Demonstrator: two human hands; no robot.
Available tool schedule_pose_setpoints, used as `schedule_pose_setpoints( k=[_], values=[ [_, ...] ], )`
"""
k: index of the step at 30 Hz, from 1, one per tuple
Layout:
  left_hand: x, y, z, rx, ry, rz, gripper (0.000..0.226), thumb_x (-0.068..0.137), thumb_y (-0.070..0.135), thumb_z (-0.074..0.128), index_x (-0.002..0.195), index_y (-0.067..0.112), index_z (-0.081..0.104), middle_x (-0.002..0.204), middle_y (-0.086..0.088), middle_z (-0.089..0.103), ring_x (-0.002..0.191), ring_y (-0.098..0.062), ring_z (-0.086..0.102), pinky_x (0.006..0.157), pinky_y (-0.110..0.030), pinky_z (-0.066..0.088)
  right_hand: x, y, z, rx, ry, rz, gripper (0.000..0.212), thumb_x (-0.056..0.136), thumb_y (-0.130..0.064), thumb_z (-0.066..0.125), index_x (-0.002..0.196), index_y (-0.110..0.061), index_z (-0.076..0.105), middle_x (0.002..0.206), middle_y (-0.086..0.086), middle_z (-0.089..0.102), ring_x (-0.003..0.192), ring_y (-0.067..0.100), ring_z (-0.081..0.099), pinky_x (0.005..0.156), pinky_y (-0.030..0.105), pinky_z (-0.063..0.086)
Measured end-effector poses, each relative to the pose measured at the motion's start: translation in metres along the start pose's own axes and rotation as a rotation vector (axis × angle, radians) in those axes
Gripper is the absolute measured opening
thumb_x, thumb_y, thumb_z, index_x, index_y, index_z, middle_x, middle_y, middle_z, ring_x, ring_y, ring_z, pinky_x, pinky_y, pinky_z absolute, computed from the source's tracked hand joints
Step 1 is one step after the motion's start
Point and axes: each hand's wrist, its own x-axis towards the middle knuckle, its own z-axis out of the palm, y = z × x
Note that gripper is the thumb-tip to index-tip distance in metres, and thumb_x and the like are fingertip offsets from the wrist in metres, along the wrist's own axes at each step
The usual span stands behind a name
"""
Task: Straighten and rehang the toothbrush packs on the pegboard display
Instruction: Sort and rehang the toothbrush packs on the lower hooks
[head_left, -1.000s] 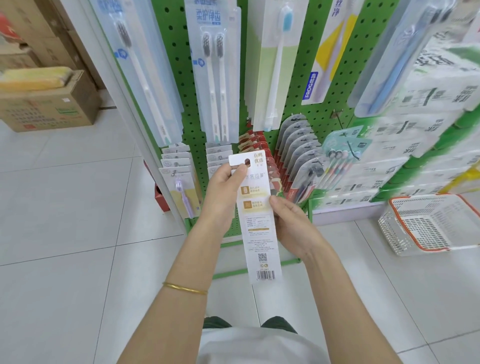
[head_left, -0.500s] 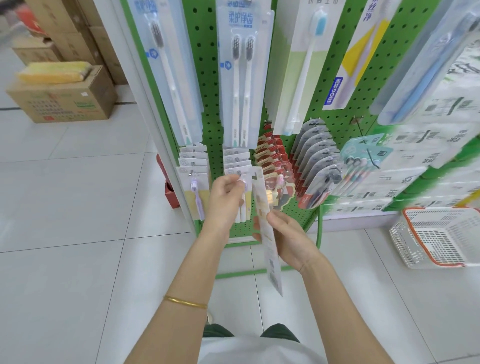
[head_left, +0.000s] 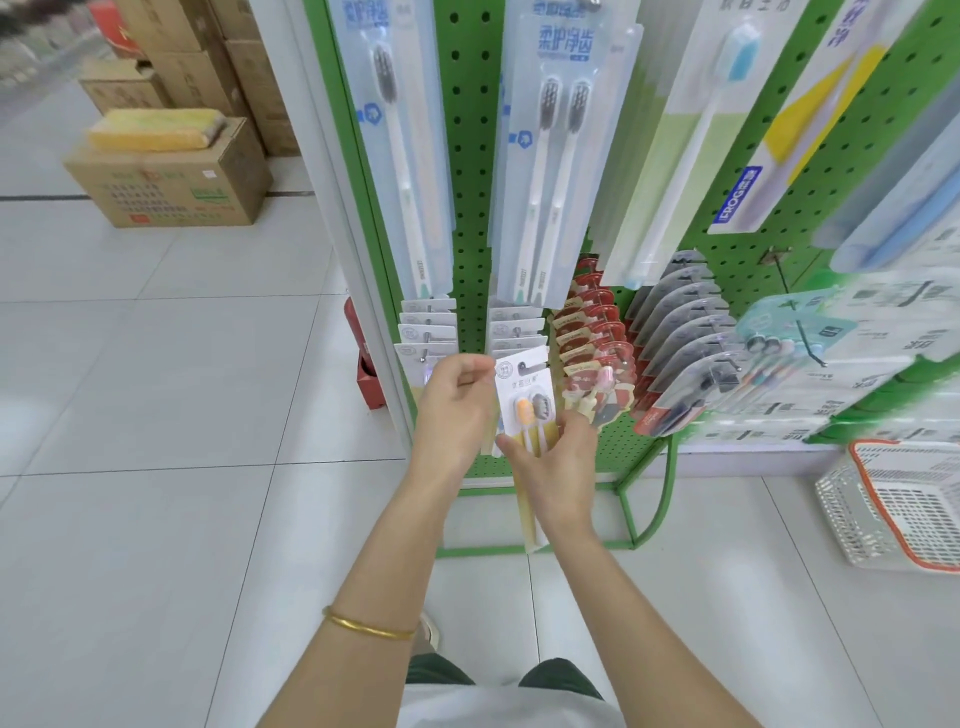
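The left hand (head_left: 457, 402) pinched the top corner of the toothbrush pack (head_left: 522, 382) and the right hand (head_left: 553, 465) curled its fingers round the lower part, holding it before the green pegboard's (head_left: 470, 171) lower row.

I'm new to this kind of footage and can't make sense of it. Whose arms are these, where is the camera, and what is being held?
There is no machine here. A wide-angle camera worn on a person's head looks down at their own bare arms. They face a green pegboard hung with other packs of toothbrushes. The left hand pinches the top corner of a white toothbrush pack; the right hand holds its lower part. Whether it already hangs on the display I cannot tell. On the floor stand a cardboard box at the left and a white basket at the right.
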Motion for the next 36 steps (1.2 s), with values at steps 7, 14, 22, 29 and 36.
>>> schedule_pose_setpoints(
  k=[7,14,22,29,36],
  values=[
    [0.005,0.003,-0.006,0.071,-0.043,0.08,0.019,0.095,0.002,0.047,0.101,0.017,0.057,0.094,0.015,0.058,0.085,0.006,0.055,0.085,-0.02,0.048,0.014,-0.005,0.02,-0.018,0.06,-0.002,0.054,0.071,-0.033,0.081,0.099,-0.005,0.044,0.096,0.004,0.043,0.085,0.022,0.043,0.072,0.031,0.039],
    [0.01,0.008,-0.009,0.119,-0.06,0.083,0.019,0.096,0.004,0.047,0.104,0.019,0.057,0.097,0.011,0.058,0.085,-0.007,0.054,0.072,-0.009,0.043,0.028,-0.008,0.039,-0.078,0.025,-0.009,0.054,0.076,-0.033,0.077,0.1,-0.001,0.041,0.1,0.008,0.043,0.086,0.022,0.042,0.067,0.029,0.032],
    [0.027,0.01,-0.006,0.335,-0.071,0.167,0.031,0.095,0.004,0.042,0.12,0.014,0.059,0.12,0.003,0.049,0.092,0.004,0.05,0.087,-0.008,0.038,0.03,-0.004,0.034,-0.112,-0.029,-0.043,0.055,0.078,-0.032,0.076,0.102,0.004,0.042,0.102,0.015,0.048,0.09,0.026,0.044,0.067,0.029,0.031],
    [0.035,0.009,0.001,0.507,-0.091,0.228,0.038,0.093,0.001,0.04,0.127,0.009,0.056,0.121,-0.003,0.049,0.103,-0.008,0.048,0.085,-0.011,0.032,0.024,-0.005,0.014,-0.117,-0.065,-0.079,0.055,0.082,-0.026,0.073,0.118,0.005,0.043,0.114,0.016,0.05,0.105,0.03,0.047,0.081,0.032,0.038],
    [0.047,0.015,0.005,0.655,-0.075,0.357,0.037,0.09,-0.007,0.038,0.122,-0.001,0.056,0.124,-0.014,0.049,0.116,-0.022,0.045,0.096,-0.02,0.032,0.022,-0.029,-0.016,-0.157,0.207,-0.338,0.044,0.078,-0.001,0.066,0.119,-0.001,0.051,0.114,0.014,0.053,0.107,0.03,0.047,0.086,0.027,0.034]
  ],
)
